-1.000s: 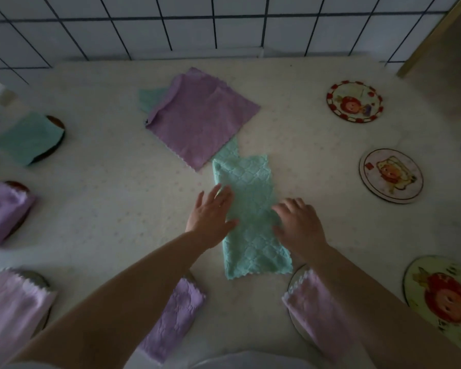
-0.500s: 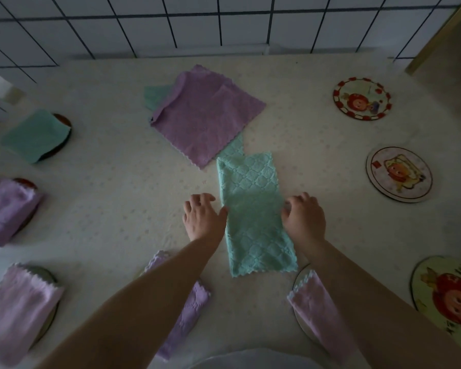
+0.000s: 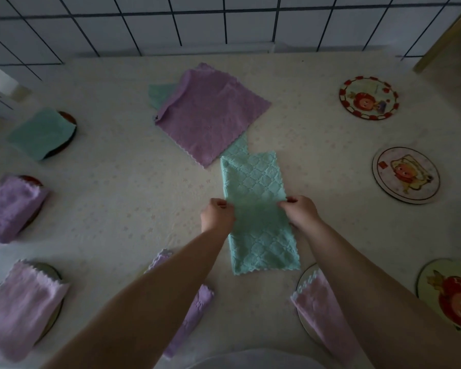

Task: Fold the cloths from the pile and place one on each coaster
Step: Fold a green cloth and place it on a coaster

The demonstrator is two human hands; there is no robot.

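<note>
Head view: left hand [image 3: 218,215] and right hand [image 3: 300,213] pinch the long edges of the teal cloth [image 3: 258,209], lying mid-table near the pile [image 3: 210,115] (soft, light, probably floppy); corners give better control.

The scene is dim and flat, brightest on the tiled wall [image 3: 224,20] along the top of the frame. Corners darken toward the lower edge. Wide-angle distortion bows the grout lines. Forearms at the bottom look soft and slightly blurred.
</note>
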